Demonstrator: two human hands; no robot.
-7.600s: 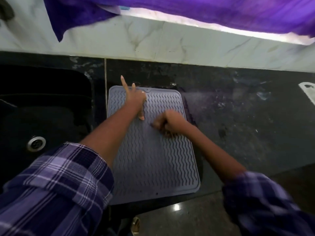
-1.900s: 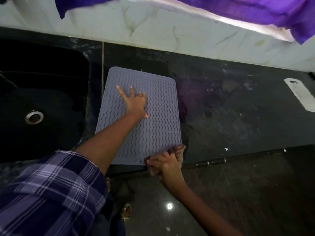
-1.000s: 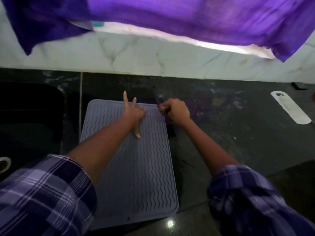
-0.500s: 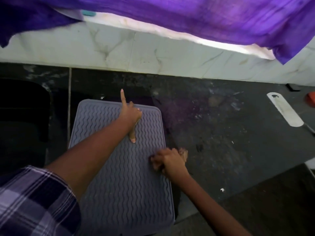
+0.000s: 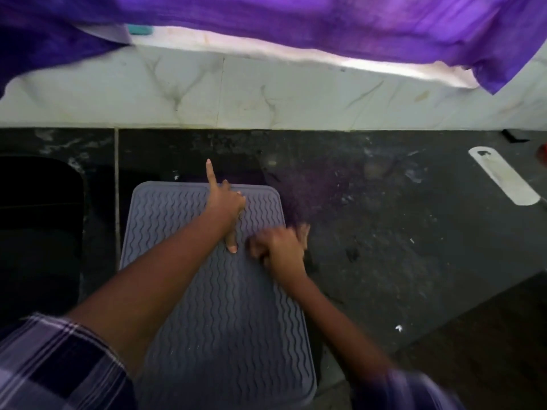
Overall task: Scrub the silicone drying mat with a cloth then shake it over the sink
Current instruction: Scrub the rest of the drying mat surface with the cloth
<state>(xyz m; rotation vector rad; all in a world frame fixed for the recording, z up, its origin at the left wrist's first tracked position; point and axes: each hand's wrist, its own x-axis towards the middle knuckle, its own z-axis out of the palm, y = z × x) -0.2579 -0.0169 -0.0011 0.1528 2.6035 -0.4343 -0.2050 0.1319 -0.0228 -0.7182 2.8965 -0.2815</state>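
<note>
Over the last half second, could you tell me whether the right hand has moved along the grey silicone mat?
Yes: the right hand moved toward the mat's far edge, nearer the left hand.

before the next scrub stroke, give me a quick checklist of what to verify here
1. Silicone drying mat lies flat on the black counter: ok.
2. Left hand rests on the mat's far part to pin it, index finger pointing past the far edge: ok.
3. Right hand is fisted at the mat's right side for scrubbing: ok.
4. Cloth in the right grip: cannot tell; the hand is blurred and only a scrap seems to show beside it.
5. Sink lies just left of the mat for the later shake: ok.
6. Mat's near edge on the counter or overhanging: cannot tell.
</note>
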